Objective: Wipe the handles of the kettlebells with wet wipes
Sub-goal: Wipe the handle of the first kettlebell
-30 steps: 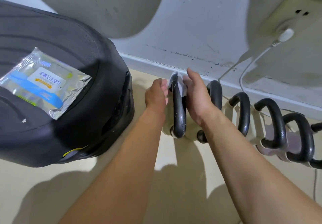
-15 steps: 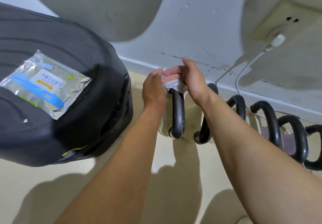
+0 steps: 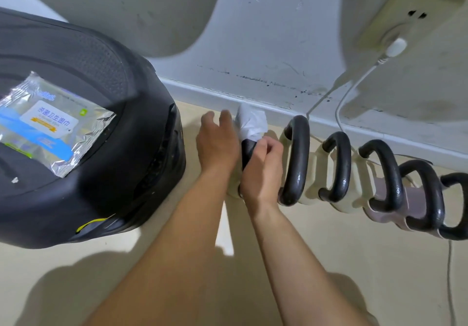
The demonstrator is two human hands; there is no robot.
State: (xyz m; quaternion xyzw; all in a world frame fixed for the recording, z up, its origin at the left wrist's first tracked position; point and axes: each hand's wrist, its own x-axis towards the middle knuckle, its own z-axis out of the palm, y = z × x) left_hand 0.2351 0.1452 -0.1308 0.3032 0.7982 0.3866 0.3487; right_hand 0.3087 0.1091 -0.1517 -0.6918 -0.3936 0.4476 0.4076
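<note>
Several kettlebells with black handles stand in a row along the wall on the floor. A white wet wipe is wrapped over the top of the leftmost kettlebell's handle. My left hand rests against the left side of that handle and touches the wipe, fingers partly spread. My right hand is curled around the handle just below the wipe and pinches the wipe's lower edge. The second kettlebell's handle stands right beside my right hand. The first kettlebell's body is mostly hidden behind my hands.
A large black case sits at the left, with a wet wipe pack lying on top. A white charger is plugged into a wall socket, its cable running down behind the kettlebells. Beige floor lies in front.
The wipe has spread over the top of the handle. My right hand has slid down from the handle's top to its near side. My left hand stays at the handle's left.
</note>
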